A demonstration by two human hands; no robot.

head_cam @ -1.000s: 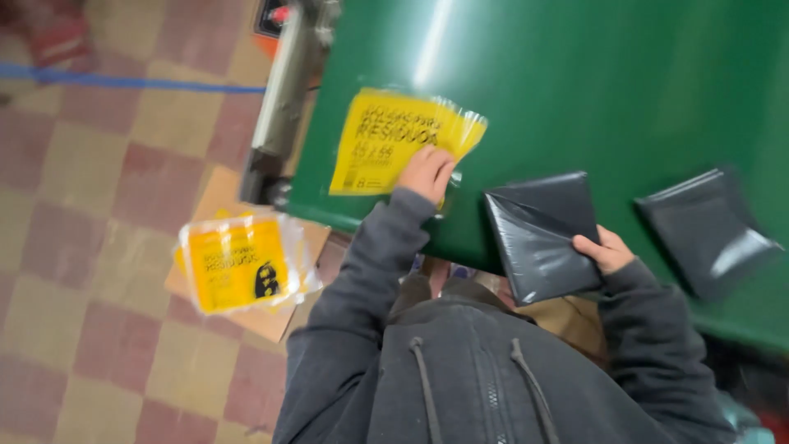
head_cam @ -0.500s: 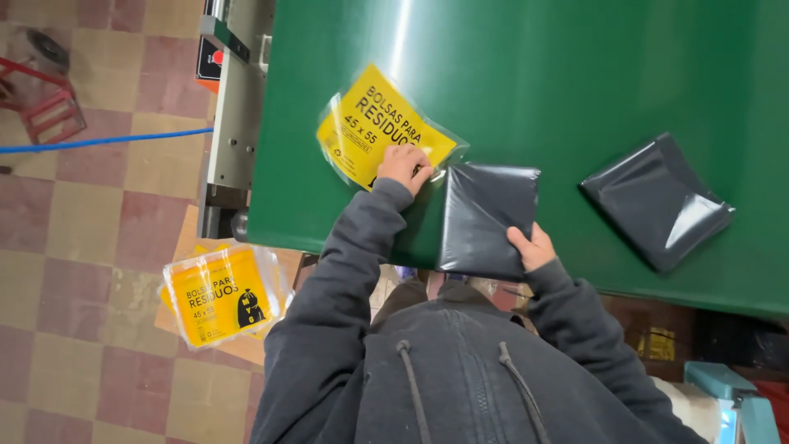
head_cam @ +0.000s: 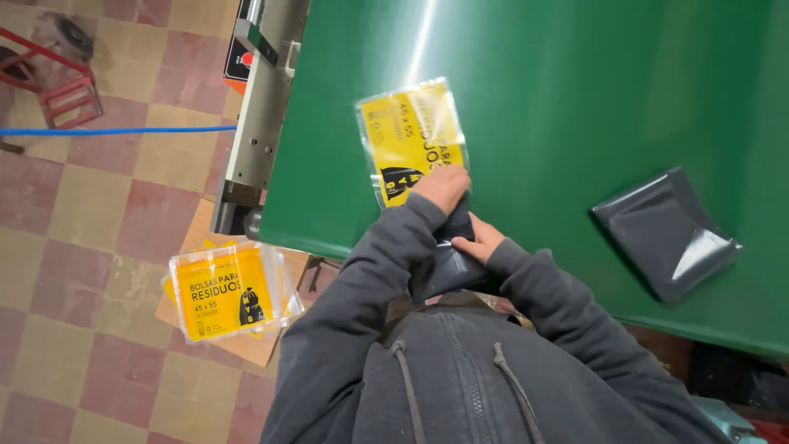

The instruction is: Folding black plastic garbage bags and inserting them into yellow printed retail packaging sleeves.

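View from above onto a green table [head_cam: 575,99] that fills the upper right of the frame, with the person's grey hooded top along the bottom centre. The left hand [head_cam: 442,187], at frame centre, lies knuckles up with the fingers curled down; it rests on the lower edge of a clear sleeve with a yellow printed insert [head_cam: 411,136] and on the top of a folded dark grey bag [head_cam: 448,261]. Whether its fingers pinch the sleeve or only press on it cannot be told. The right hand [head_cam: 479,243], just below and right of the left, is partly closed, fingertips on the same dark bag, which sits at the near table edge and is largely hidden by both sleeves. Dark folded bags in view: two, the one under the hands and a second dark grey bag [head_cam: 666,232] lying flat at right of frame, well apart from the hands. On the tiled floor [head_cam: 82,205] at lower left lies a stack of yellow packets [head_cam: 230,289] on brown cardboard [head_cam: 246,345]; its exact count cannot be told.
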